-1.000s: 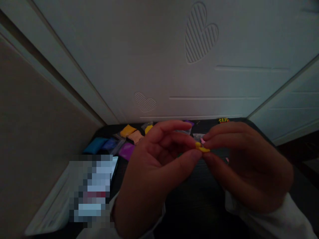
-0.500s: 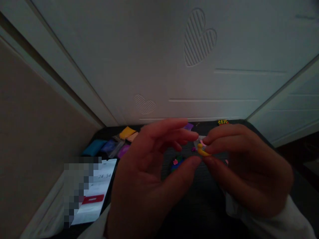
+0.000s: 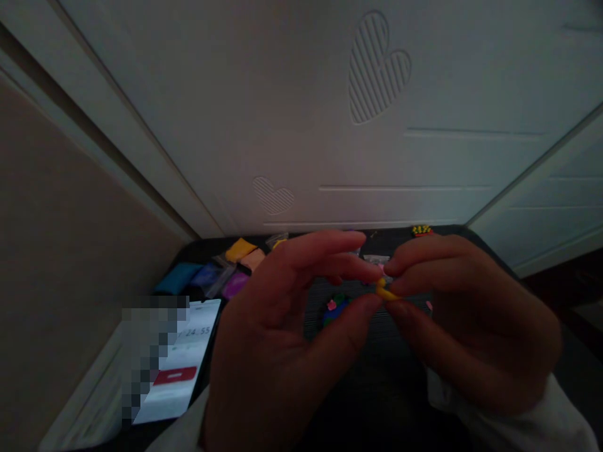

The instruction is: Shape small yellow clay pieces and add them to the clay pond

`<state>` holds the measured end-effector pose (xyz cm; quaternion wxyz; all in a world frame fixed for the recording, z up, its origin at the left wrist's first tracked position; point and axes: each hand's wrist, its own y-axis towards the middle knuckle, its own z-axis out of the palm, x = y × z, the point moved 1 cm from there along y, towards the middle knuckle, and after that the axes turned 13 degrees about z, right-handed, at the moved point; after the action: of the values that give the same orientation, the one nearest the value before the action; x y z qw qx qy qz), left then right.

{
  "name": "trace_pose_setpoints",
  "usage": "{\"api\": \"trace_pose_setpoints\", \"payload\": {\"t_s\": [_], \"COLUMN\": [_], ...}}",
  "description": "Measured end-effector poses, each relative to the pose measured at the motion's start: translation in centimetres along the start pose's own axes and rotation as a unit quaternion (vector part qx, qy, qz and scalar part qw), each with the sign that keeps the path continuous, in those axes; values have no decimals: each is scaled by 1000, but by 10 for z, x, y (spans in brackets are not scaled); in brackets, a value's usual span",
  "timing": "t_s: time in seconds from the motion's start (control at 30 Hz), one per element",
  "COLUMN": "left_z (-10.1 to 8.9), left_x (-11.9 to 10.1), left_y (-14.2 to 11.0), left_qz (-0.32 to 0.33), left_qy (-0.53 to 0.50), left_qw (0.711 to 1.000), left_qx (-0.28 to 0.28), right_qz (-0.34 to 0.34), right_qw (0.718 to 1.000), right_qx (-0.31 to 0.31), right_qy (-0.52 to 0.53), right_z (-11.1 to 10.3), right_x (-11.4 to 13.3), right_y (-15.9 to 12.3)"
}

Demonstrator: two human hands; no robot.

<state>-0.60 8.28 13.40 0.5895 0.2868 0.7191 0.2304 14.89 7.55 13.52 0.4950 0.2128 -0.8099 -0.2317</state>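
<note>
A small yellow clay piece [image 3: 385,292], curved with a rounded knob at one end like a little duck, is held up above the dark table. My right hand [image 3: 475,320] pinches its right end between thumb and fingers. At the knob end, the thumb and a fingertip of my left hand [image 3: 277,345] close on it from below and above. Fingers cover part of the piece. Below and behind my left thumb lies a blue clay shape [image 3: 335,312] with a pink flower [image 3: 331,305] and green bits, partly hidden by the hand.
Packets of clay in blue [image 3: 181,277], yellow [image 3: 240,249], peach [image 3: 253,258] and purple [image 3: 235,285] lie at the back left. A lit phone [image 3: 183,358] leans at the left. A yellow-dotted red piece [image 3: 421,231] sits by the white panel [image 3: 301,125].
My left fingertips have come down and closed onto the knob end of the yellow clay piece. My right hand keeps its pinch and has barely shifted.
</note>
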Motion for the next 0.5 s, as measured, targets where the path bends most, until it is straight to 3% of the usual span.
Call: {"api": "trace_pose_setpoints", "payload": {"t_s": [0.2, 0.3, 0.37, 0.5], "left_z": [-2, -6, -10, -17], "left_x": [0, 1, 1, 3], "left_y": [-1, 3, 7, 13], "left_qz": [6, -2, 0, 52], "left_qy": [-30, -66, -86, -93], "left_qw": [999, 995, 989, 976], "left_qx": [-22, -72, -120, -192], "right_qz": [2, 8, 14, -1], "right_qw": [1000, 1000, 999, 977], "right_qx": [-3, -2, 29, 160], "right_qy": [2, -7, -34, -137], "right_z": [-1, -5, -8, -4], "right_x": [1, 0, -4, -27], "right_y": [-1, -3, -7, -29]}}
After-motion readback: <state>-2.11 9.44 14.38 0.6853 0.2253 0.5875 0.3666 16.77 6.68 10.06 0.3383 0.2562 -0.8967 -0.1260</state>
